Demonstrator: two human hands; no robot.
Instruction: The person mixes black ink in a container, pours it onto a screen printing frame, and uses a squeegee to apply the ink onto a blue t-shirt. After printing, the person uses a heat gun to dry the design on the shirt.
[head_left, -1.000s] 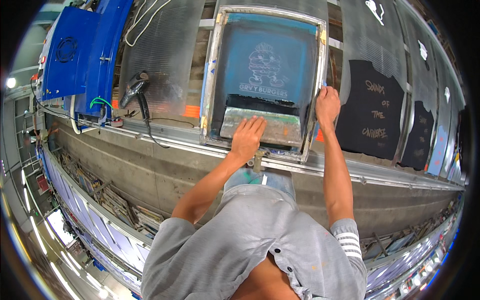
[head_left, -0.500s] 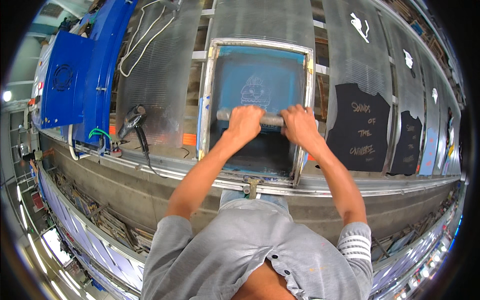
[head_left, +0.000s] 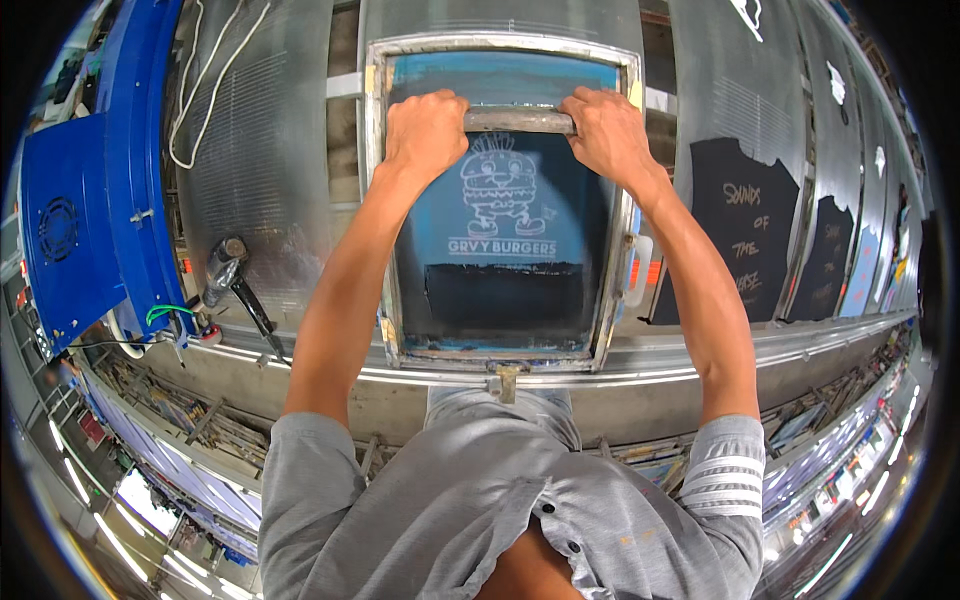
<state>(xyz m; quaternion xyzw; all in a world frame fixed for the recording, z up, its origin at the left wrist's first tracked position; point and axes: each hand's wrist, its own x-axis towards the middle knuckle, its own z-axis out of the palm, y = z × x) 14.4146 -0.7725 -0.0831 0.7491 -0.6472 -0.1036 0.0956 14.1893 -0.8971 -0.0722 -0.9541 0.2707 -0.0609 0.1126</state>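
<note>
Both my hands grip a squeegee (head_left: pixel 520 121) by its long rounded handle, near the far end of a screen-printing frame (head_left: pixel 500 42). My left hand (head_left: pixel 428 130) is closed over the left end, and my right hand (head_left: pixel 610 130) wraps the right end. The squeegee lies crosswise on the blue mesh. On the near side of it, a line drawing of a burger character (head_left: pixel 498 185) with lettering shows pale in the mesh. A dark band of ink (head_left: pixel 505 295) covers the near part. The blade's lower edge is hidden beneath the handle.
A metal bracket (head_left: pixel 508 383) sits at the frame's near edge. Left of the frame are a black hair dryer (head_left: pixel 228 275), a white cable (head_left: pixel 185 120) and a blue machine (head_left: pixel 75 225). To the right, printed black shirt pieces (head_left: pixel 745 235) lie on the long table.
Both hands have pushed the squeegee away from me, from mid-screen to the far end. The whole burger drawing and its lettering are now uncovered. My view has shifted slightly.
</note>
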